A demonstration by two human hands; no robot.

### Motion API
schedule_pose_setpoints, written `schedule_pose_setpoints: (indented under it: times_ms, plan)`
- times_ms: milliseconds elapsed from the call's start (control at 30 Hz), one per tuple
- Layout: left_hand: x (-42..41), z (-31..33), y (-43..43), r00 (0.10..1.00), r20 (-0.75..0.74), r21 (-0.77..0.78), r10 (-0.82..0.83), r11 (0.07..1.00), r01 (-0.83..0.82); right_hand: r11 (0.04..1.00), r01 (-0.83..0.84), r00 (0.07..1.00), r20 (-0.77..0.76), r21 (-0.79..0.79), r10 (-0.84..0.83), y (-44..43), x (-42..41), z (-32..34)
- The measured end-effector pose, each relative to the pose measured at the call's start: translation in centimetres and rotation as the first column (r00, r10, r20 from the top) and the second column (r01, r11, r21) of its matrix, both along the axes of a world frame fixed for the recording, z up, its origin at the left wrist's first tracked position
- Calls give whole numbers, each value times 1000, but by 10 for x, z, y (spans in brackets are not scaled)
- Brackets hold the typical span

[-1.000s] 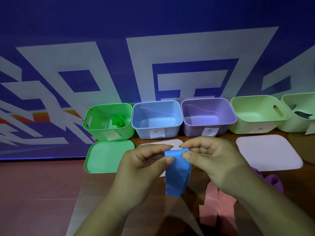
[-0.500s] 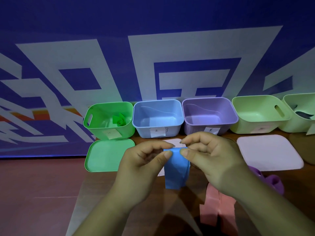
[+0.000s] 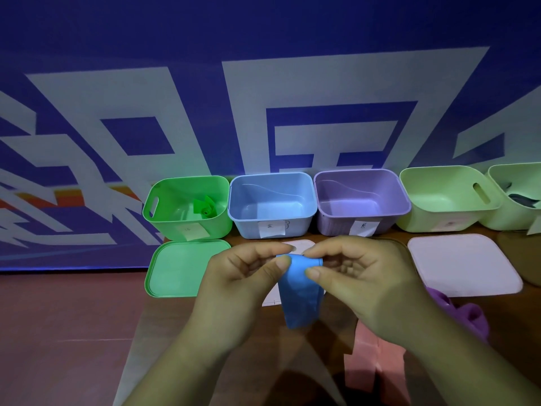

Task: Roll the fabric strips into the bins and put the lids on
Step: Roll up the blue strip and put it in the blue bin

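My left hand [image 3: 234, 282] and my right hand [image 3: 363, 282] both pinch the rolled top of a blue fabric strip [image 3: 301, 291]; its loose end hangs down over the table. Behind it stands a row of open bins: a green bin [image 3: 164, 212] with a rolled green strip [image 3: 206, 207] inside, a blue bin [image 3: 272, 197], a purple bin [image 3: 363, 194] and a pale green bin [image 3: 445, 197]. A green lid [image 3: 175, 268] lies in front of the green bin. A white lid [image 3: 468, 265] lies at the right. A pink strip [image 3: 371, 361] and a purple strip [image 3: 465, 315] lie on the table.
A second pale green bin [image 3: 521, 183] with something dark inside sits at the far right edge. Another white lid [image 3: 298, 246] is mostly hidden behind my hands. A blue and white banner wall [image 3: 263, 98] rises directly behind the bins. The table's left edge [image 3: 131, 341] drops to a reddish floor.
The roll at the top of the blue strip has grown and the hanging tail has become shorter. Both hands stay in the same place in front of the blue bin.
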State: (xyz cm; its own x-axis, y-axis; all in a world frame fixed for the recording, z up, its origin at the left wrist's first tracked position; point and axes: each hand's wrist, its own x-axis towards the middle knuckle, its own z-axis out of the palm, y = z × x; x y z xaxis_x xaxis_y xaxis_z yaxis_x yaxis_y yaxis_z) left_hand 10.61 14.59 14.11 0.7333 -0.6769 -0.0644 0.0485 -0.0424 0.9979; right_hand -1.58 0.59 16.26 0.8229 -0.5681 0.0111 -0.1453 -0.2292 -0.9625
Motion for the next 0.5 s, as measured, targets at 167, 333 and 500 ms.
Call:
schedule_pose_setpoints:
  times_ms: [167, 333, 500]
  plan:
    - [-2, -2, 1, 993, 115, -1, -16, 1000, 16, 992, 6, 1000, -16, 126, -4, -2, 1, -1]
    - [-3, -1, 2, 989, 144, 7, -26, 1000, 26, 986, 13, 1000, -9, 167, -12, -5, 1, -2]
    - [-2, -4, 5, 983, 171, -62, -64, 995, 76, 970, 42, 999, -27, 238, -37, -6, 2, -3]
